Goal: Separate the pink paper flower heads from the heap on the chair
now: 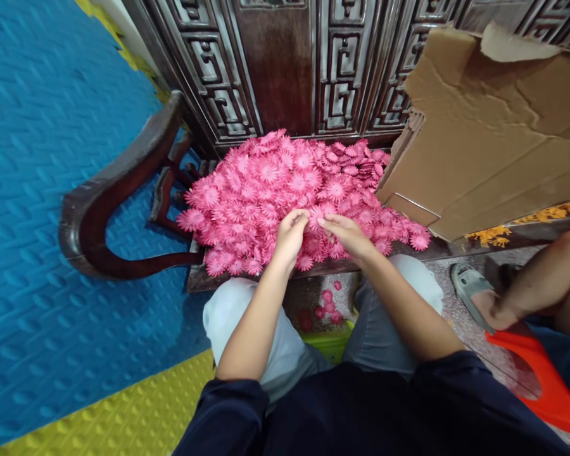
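Observation:
A large heap of pink artificial flower heads (266, 174) lies on the dark wooden bench in front of my knees. Over its near side, my left hand (291, 235) and my right hand (346, 232) face each other with one pink flower (316, 218) between them. The right thumb and index finger pinch the flower's right edge. Closed left fingertips meet its left edge, and the other left fingers are curled. Where the flower's petals end and the heap behind begins is hard to make out.
Brown cardboard (498, 133) stands at the right, with yellow-orange flowers (491, 236) beneath it. A curved wooden armrest (83, 221) bounds the left. Several pink pieces (330, 306) lie on the floor between my knees. Another person's leg (541, 278) is at the right, near a red stool (536, 373).

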### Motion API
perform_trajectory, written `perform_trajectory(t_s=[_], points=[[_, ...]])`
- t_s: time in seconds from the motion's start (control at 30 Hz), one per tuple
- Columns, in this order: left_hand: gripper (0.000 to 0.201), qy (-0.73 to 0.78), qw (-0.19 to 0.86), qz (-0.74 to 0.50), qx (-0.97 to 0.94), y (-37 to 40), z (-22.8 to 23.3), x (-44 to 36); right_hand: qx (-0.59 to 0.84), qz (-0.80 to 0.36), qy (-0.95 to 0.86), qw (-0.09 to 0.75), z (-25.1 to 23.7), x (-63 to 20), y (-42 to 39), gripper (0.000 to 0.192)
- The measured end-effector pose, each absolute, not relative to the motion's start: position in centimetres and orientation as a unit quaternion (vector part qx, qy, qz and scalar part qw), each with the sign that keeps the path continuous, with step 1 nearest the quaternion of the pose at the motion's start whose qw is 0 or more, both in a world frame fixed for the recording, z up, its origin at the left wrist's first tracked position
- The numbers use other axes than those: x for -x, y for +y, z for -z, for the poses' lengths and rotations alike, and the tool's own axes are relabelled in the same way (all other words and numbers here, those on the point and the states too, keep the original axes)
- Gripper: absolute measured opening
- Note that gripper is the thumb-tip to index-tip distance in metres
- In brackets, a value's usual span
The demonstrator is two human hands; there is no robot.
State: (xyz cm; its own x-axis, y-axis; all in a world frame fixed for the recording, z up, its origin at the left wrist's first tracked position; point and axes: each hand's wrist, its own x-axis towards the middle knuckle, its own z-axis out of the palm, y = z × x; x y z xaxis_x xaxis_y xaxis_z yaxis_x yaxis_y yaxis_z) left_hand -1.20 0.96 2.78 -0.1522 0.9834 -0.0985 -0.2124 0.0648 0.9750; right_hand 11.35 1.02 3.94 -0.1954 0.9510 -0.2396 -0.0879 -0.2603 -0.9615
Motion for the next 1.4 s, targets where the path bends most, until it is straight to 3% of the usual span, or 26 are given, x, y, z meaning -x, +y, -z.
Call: perform_trajectory(t_s=[0.2, 0.43, 0.6, 0.73, 0.93, 1.17, 1.4], points=[[0.004, 0.49, 0.573, -0.556, -0.35, 1.2, -2.4, 1.4, 0.471, -0.62, -0.483, 0.402, -4.3, -12.2, 0.7, 0.035], [0.023, 0.557, 0.367, -0.624, -0.408, 1.0, -1.3, 1.6, 0.495, -0.448, -0.508, 0.543, -5.0, -12.6, 4.5, 0.026], [0.011, 0.544, 0.404, -0.575, -0.459, 0.9, -1.4, 1.3, 0.554, -0.472, -0.462, 0.506, -4.2, -13.7, 6.0, 0.054], [0.006, 0.497, 0.448, -0.536, -0.514, 0.3, -2.1, 0.3, 0.519, -0.488, -0.435, 0.551, -3.9, -14.6, 4.5, 0.041], [0.012, 0.48, 0.473, -0.481, -0.561, -0.5, -2.4, -1.1, 0.467, -0.63, -0.349, 0.512, -3.8, -13.7, 3.4, 0.027], [0.016, 0.477, 0.477, -0.511, -0.533, -0.3, -1.9, -1.4, 0.448, -0.648, -0.34, 0.514, -4.1, -12.8, 2.5, 0.02], [0.011, 0.495, 0.394, -0.581, -0.512, -0.3, -2.4, -0.6, 0.445, -0.597, -0.403, 0.532, -4.3, -12.7, 1.8, 0.018]])
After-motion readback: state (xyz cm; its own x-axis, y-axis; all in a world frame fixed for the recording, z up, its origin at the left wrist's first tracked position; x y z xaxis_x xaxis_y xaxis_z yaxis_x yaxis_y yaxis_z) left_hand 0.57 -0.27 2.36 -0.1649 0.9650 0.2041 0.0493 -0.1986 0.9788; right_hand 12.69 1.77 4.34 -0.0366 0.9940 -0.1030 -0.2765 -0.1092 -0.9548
